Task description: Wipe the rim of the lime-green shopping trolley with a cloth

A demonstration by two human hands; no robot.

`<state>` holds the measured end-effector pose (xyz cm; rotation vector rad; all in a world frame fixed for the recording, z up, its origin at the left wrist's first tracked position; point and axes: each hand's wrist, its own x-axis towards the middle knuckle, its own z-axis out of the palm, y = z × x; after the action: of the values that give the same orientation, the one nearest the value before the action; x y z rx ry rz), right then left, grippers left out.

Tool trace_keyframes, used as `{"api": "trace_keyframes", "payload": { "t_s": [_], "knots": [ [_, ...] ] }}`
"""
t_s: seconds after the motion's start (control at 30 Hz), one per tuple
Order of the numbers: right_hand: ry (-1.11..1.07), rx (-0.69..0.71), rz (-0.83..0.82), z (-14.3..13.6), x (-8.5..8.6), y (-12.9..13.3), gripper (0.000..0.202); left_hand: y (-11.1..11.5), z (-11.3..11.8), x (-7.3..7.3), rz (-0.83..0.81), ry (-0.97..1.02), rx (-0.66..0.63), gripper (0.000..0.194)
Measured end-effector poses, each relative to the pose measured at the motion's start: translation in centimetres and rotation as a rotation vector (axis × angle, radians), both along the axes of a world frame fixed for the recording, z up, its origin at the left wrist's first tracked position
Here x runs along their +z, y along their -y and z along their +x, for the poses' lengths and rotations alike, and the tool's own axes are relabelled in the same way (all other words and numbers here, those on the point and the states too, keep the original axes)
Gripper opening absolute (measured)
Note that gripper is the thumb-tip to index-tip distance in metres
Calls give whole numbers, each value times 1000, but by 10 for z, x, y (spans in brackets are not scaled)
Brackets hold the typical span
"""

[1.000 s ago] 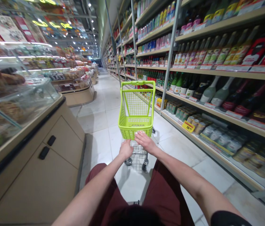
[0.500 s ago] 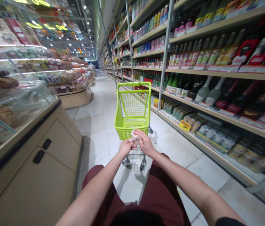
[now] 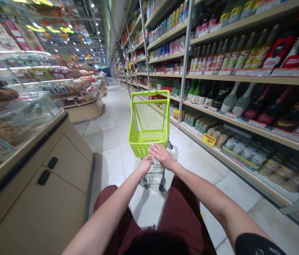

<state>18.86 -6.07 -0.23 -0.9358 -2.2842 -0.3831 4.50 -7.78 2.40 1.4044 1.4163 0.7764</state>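
Note:
A small pale, crumpled item (image 3: 151, 147) shows at the fingertips of my right hand (image 3: 163, 156), mostly covered by its fingers, which are pressed together over it. My left hand (image 3: 146, 165) is just below and to the left, its fingers bent toward the right hand; what they hold, if anything, is hidden. Both hands are in front of the lower basket of a lime-green shopping cart (image 3: 149, 142), which stands upright on grey wheels. No products show in its upper basket.
Shelves of bottles and cans (image 3: 223, 79) line the right side, with a yellow price tag (image 3: 209, 139) low down. A beige counter with glass cases (image 3: 67, 152) stands at the left. Tiled floor (image 3: 109, 141) runs ahead between them.
My right hand has flattened over the pale item, which was plainly visible between both hands before. My left hand has moved slightly right. The view has shifted a little.

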Motion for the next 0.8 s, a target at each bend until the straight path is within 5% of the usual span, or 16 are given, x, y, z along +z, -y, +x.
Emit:
{"api": "trace_keyframes", "payload": {
  "t_s": [0.13,0.37,0.63,0.8],
  "knots": [
    [70,26,42,11,-4,-23,28,-11,-8,5,145,-236,9,58],
    [244,27,-100,18,-56,-8,22,-3,-33,-6,168,-575,-43,56],
    [73,8,106,2,13,-24,29,-10,-35,-2,208,-750,-95,56],
    [203,100,16,-9,-18,-26,26,-7,-35,-5,213,-796,-129,56]
  ]
}}
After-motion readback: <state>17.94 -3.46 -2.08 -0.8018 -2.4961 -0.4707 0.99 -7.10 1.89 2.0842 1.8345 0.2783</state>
